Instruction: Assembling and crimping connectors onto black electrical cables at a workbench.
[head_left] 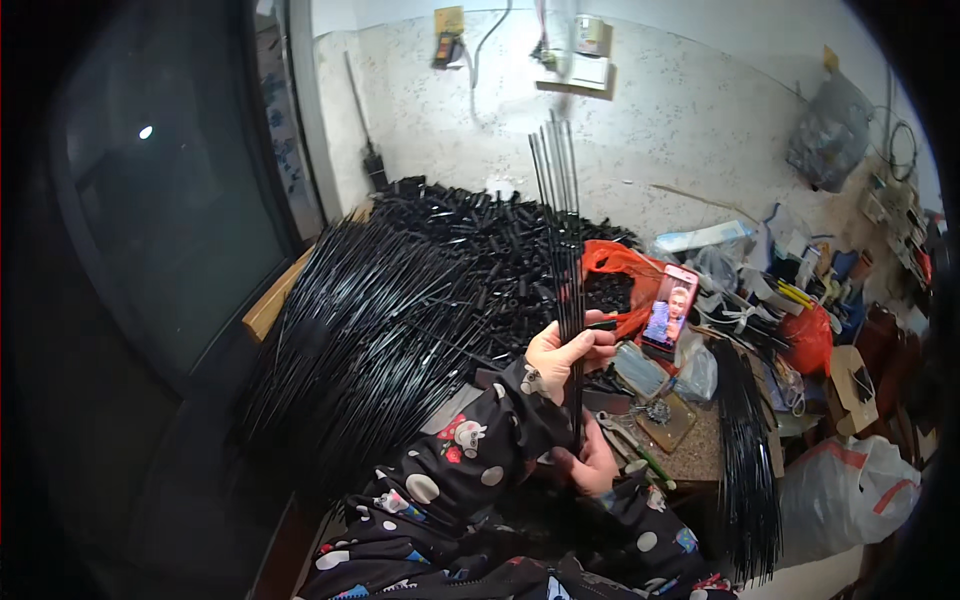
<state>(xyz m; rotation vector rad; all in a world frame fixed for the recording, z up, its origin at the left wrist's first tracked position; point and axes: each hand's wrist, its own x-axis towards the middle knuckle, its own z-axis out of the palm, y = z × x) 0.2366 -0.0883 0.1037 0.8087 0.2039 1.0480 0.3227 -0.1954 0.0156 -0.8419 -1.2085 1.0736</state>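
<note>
My left hand (562,350) is closed around a bundle of thin black rods (562,250). The bundle stands nearly upright in front of me, its upper tips spread slightly apart. Lower down, my right hand (592,458) is wrapped round the bottom part of the same rods. A large heap of long thin black rods (370,340) lies on the table to the left of my hands. Beyond it is a pile of short black pieces (480,230), too small to identify. Another bunch of black strands (748,460) hangs over the table's edge at the right.
A phone (672,305) with a lit screen stands beside an orange-red plastic bag (612,258). Pliers (618,432) lie near my right hand. Mixed tools and bags clutter the right side, with a white plastic bag (845,495) below. A dark glass door (160,180) stands left.
</note>
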